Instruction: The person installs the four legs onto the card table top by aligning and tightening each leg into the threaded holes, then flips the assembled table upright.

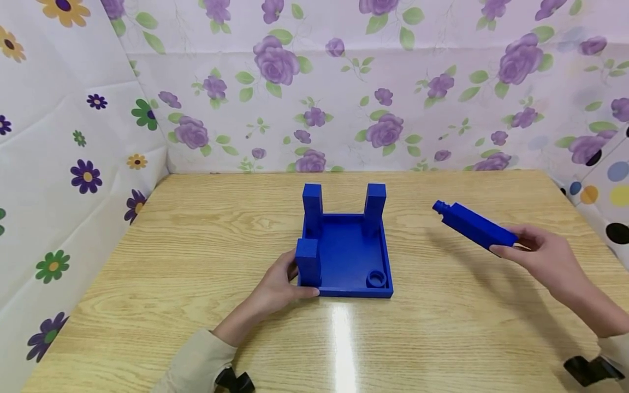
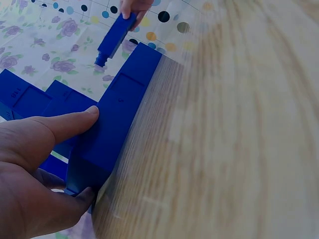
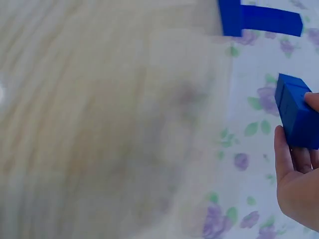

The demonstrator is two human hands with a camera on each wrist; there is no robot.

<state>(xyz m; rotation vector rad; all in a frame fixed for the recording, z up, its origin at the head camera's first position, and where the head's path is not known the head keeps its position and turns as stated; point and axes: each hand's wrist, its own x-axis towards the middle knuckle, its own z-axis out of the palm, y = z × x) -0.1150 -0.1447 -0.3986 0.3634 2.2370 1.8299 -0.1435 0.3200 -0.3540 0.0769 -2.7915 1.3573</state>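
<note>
A small blue table (image 1: 349, 251) lies upside down on the wooden surface, its shallow frame facing up. Three square legs stand at its corners; the near right corner has a bare round socket (image 1: 377, 279). My left hand (image 1: 277, 281) grips the near left corner beside the leg (image 1: 308, 265), thumb along the front edge (image 2: 119, 99). Off to the right, my right hand (image 1: 545, 259) holds a loose blue leg (image 1: 476, 226) by its plain end, above the surface. Its threaded end (image 1: 441, 207) points left and away from me. The right wrist view shows fingers and thumb around this leg (image 3: 299, 114).
The wooden tabletop (image 1: 196, 240) extends around the blue table. Flowered cloth (image 1: 275, 109) hangs behind it and on the left (image 1: 64, 164); dotted cloth (image 1: 604, 191) lines the right side. Dark straps (image 1: 236, 379) are on both wrists.
</note>
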